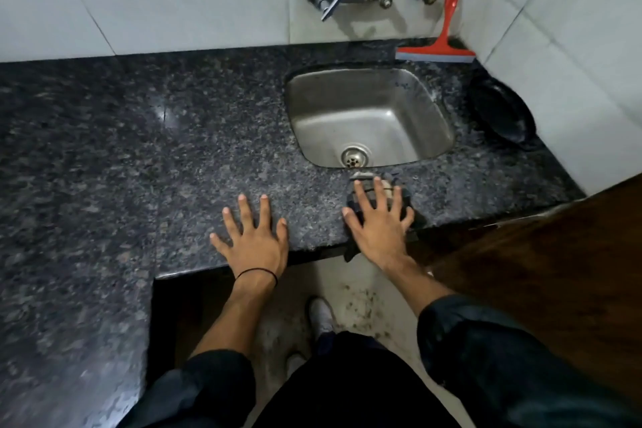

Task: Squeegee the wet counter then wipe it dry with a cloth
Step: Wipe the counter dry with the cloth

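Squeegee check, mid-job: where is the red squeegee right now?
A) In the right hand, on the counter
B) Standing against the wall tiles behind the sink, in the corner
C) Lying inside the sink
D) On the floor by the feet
B: the red squeegee leans upright against the wall tiles behind the sink, its blade on the counter, while the right hand lies flat on a cloth and the left hand rests flat on bare counter.

White glazed tiles (194,7) are seen on the wall, a pale soiled floor (361,292) below, and dark wood (542,271) at right.
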Motion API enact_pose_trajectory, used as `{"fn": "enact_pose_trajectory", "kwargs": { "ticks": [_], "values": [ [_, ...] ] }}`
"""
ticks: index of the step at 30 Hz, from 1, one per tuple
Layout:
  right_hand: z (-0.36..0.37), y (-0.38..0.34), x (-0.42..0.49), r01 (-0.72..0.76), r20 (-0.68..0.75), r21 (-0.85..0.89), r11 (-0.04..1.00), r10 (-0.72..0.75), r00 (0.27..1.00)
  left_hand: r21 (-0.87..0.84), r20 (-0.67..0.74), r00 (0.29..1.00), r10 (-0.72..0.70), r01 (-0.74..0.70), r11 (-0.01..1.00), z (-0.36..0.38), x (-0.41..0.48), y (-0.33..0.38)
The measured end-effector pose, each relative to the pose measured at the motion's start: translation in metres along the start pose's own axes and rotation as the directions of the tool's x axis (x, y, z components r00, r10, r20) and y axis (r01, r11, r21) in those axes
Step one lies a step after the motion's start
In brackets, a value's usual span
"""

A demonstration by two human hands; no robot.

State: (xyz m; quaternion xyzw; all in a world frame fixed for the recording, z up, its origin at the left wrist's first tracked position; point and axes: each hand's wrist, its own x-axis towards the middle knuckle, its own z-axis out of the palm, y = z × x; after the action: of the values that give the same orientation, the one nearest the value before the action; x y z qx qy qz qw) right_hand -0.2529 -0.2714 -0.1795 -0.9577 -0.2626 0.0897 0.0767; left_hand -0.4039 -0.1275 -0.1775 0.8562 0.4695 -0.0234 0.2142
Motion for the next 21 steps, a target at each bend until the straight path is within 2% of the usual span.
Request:
{"fn": "enact_pose_trajectory", "kwargs": {
  "ticks": [2, 4, 6, 7, 9, 11, 13, 16, 18, 21],
  "values": [
    [0.004, -0.002, -0.014, 0.153, 0.013, -0.019, 0.988, -0.153, 0.988, 0.015, -0.039, 0.998, 0.045, -0.044, 0.999, -0.002, 0.0, 0.008],
    [-0.002, 0.018, -0.016, 0.334, 0.057, -0.029, 0.942, -0.332, 0.941, 0.016, -0.048, 0.985, 0.167, -0.166, 0.986, 0.001, -0.002, 0.025],
    [-0.014, 0.052, -0.008, 0.477, 0.119, -0.069, 0.876, -0.468, 0.876, 0.008, 0.01, 0.951, 0.31, -0.31, 0.951, 0.008, -0.004, 0.046],
    [-0.021, 0.071, -0.002, 0.489, 0.138, -0.094, 0.867, -0.475, 0.869, 0.005, 0.054, 0.928, 0.37, -0.371, 0.929, 0.012, -0.006, 0.056],
    [-0.036, 0.109, 0.016, 0.365, 0.15, -0.085, 0.927, -0.351, 0.924, 0.023, 0.145, 0.882, 0.448, -0.456, 0.89, 0.021, -0.009, 0.073],
    [-0.049, 0.14, 0.035, 0.137, 0.17, -0.017, 0.99, -0.132, 0.977, 0.078, 0.195, 0.867, 0.458, -0.479, 0.874, 0.027, -0.008, 0.08],
    [-0.063, 0.16, 0.052, -0.034, 0.228, 0.024, 0.999, 0.028, 0.973, 0.155, 0.124, 0.873, 0.471, -0.486, 0.86, 0.027, -0.004, 0.084],
    [-0.066, 0.17, 0.067, -0.085, 0.222, 0.08, 0.993, 0.065, 0.973, 0.196, -0.05, 0.844, 0.534, -0.516, 0.834, 0.018, 0.005, 0.096],
    [-0.058, 0.167, 0.069, -0.075, 0.086, 0.069, 0.995, 0.069, 0.994, 0.192, -0.069, 0.849, 0.524, -0.504, 0.842, 0.013, 0.014, 0.11],
    [-0.05, 0.161, 0.067, -0.06, -0.205, -0.078, 0.995, 0.043, 0.978, 0.134, -0.088, 0.858, 0.507, -0.494, 0.859, 0.008, 0.026, 0.133]
  ]
}}
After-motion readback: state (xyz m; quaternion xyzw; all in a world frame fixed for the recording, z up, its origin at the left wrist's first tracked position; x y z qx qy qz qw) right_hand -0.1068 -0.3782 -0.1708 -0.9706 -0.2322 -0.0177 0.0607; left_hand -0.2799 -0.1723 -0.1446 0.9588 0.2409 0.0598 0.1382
